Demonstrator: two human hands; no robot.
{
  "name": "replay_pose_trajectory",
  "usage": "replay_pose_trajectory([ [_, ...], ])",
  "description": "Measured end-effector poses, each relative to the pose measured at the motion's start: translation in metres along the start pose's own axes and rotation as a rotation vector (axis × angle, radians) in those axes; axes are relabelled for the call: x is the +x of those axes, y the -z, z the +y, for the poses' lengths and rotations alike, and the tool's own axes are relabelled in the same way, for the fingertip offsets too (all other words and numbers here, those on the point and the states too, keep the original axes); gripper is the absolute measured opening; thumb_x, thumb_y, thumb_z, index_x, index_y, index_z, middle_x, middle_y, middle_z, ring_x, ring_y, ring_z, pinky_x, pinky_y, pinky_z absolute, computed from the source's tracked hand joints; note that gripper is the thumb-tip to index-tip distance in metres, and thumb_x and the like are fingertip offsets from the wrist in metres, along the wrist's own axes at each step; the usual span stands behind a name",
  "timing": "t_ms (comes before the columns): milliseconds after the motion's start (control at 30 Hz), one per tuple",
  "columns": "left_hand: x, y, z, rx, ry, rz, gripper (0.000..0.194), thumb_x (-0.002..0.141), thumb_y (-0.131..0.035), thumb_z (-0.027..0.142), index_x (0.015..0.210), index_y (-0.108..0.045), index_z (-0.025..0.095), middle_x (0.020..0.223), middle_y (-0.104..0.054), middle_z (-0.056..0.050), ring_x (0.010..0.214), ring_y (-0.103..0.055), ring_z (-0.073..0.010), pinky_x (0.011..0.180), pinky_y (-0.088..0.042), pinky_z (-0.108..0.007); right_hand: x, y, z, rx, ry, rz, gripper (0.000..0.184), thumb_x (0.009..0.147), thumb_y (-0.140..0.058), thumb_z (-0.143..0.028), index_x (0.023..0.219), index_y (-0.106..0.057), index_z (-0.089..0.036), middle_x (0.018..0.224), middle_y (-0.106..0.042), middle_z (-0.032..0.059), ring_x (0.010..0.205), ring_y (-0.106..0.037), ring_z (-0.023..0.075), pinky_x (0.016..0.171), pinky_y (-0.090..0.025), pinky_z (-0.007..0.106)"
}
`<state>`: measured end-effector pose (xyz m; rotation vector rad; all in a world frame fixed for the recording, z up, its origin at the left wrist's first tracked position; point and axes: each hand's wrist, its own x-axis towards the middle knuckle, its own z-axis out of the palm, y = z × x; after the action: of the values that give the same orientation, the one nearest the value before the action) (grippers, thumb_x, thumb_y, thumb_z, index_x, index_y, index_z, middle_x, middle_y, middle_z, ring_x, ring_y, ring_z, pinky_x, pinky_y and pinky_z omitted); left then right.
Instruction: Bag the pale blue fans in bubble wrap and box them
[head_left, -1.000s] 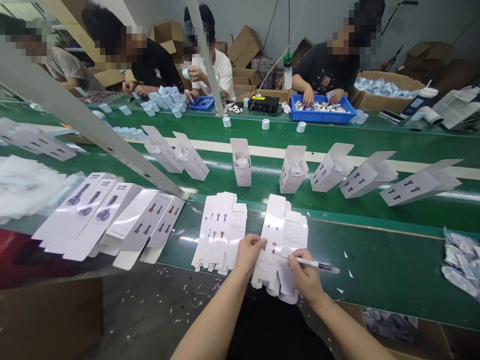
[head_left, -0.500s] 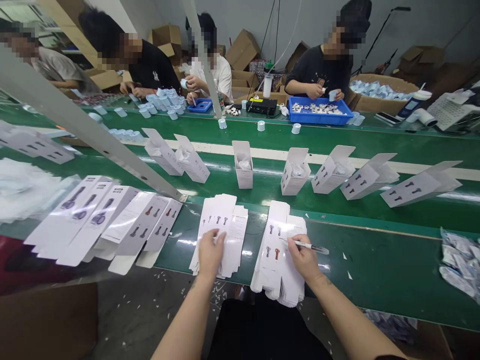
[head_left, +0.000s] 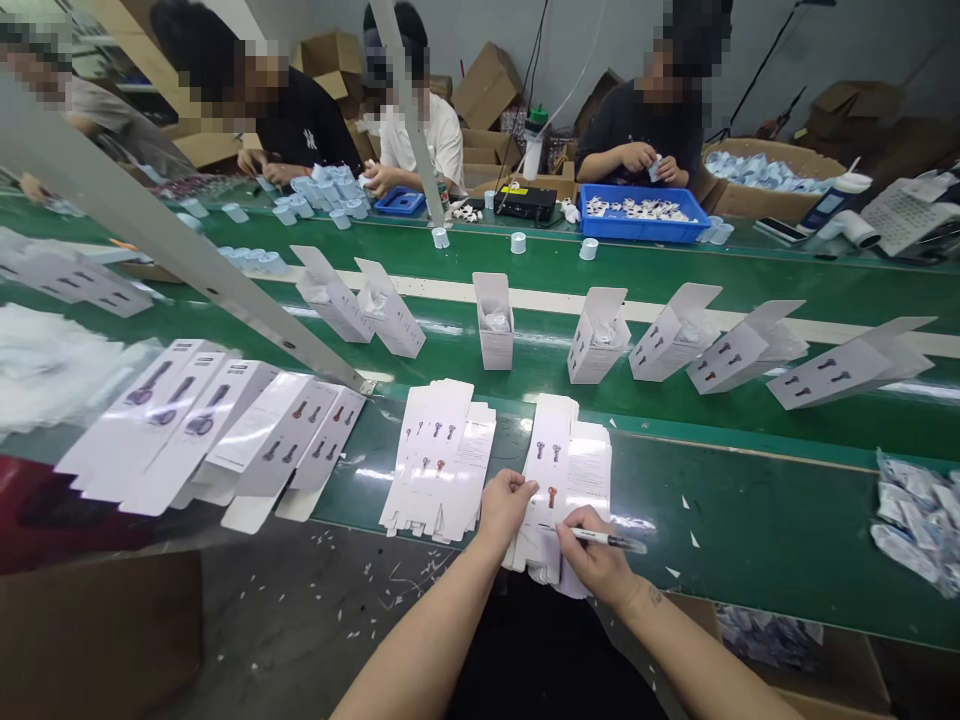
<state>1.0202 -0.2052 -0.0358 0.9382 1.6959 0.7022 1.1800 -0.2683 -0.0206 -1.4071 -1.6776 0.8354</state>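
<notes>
My right hand is closed around a pen, whose tip points left at the printed face of a flattened carton. That carton tops the right stack of white flat cartons, printed with small grey and orange device pictures. At the stack's left edge rests my left hand, its thumb and forefinger slightly apart; its other fingers are partly hidden. Just left of it lies a second stack of flat cartons, untouched.
Upright open boxes holding bagged items stand along the green conveyor. More cartons lie left, below a slanted metal post. Bagged parts are at right. Across the belt, several people work beside a blue tray.
My left hand has moved right, from the left carton stack to the right one. My right hand has shifted down and slightly left with the pen. The view has shifted slightly.
</notes>
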Motion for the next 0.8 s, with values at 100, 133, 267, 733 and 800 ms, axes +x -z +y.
replay_pose_trajectory([
  [100, 0.001, 0.0, 0.002, 0.003, 0.002, 0.001, 0.015, 0.065, -0.073, 0.025, 0.069, -0.06, 0.017, 0.059, -0.057, 0.002, 0.059, -0.054, -0.0133, 0.06, -0.039, -0.024, -0.003, -0.006, 0.002, -0.009, -0.012, -0.056, 0.018, 0.089, -0.05, -0.035, 0.076, -0.054, -0.023, 0.063, -0.057, -0.0013, 0.055, -0.054, 0.0151, 0.053, -0.044, 0.028],
  [133, 0.0, -0.001, 0.003, -0.001, 0.002, 0.0, 0.015, 0.064, -0.073, 0.024, 0.069, -0.061, 0.017, 0.06, -0.057, 0.002, 0.059, -0.054, -0.0134, 0.06, -0.039, -0.024, -0.002, -0.007, 0.003, -0.013, -0.015, -0.07, 0.018, 0.089, -0.05, -0.035, 0.076, -0.054, -0.023, 0.063, -0.057, -0.0012, 0.056, -0.054, 0.0151, 0.054, -0.044, 0.028],
  [267, -0.003, -0.003, 0.006, -0.042, 0.013, -0.005, 0.016, 0.063, -0.074, 0.024, 0.067, -0.06, 0.017, 0.06, -0.057, 0.001, 0.06, -0.054, -0.0135, 0.06, -0.04, -0.025, 0.001, -0.008, 0.002, -0.017, -0.016, -0.107, 0.018, 0.089, -0.052, -0.036, 0.076, -0.055, -0.023, 0.066, -0.059, -0.0005, 0.057, -0.055, 0.0152, 0.055, -0.043, 0.028],
  [733, 0.037, 0.144, 0.017, -0.058, 0.137, 0.283, 0.021, 0.059, -0.068, 0.033, 0.069, -0.059, 0.017, 0.064, -0.062, -0.004, 0.066, -0.061, -0.0219, 0.066, -0.049, -0.035, 0.046, 0.012, 0.019, 0.032, -0.199, 0.338, 0.023, 0.088, -0.051, -0.044, 0.08, -0.05, -0.022, 0.066, -0.051, -0.0021, 0.064, -0.05, 0.0167, 0.063, -0.043, 0.03],
  [800, 0.039, 0.157, 0.015, 0.036, 0.11, 0.395, 0.02, 0.058, -0.068, 0.032, 0.069, -0.06, 0.017, 0.071, -0.065, -0.007, 0.08, -0.062, -0.0285, 0.076, -0.048, -0.04, 0.049, 0.008, 0.022, 0.022, -0.19, 0.294, 0.023, 0.087, -0.052, -0.044, 0.08, -0.051, -0.022, 0.067, -0.053, -0.0017, 0.065, -0.051, 0.0171, 0.064, -0.043, 0.03],
])
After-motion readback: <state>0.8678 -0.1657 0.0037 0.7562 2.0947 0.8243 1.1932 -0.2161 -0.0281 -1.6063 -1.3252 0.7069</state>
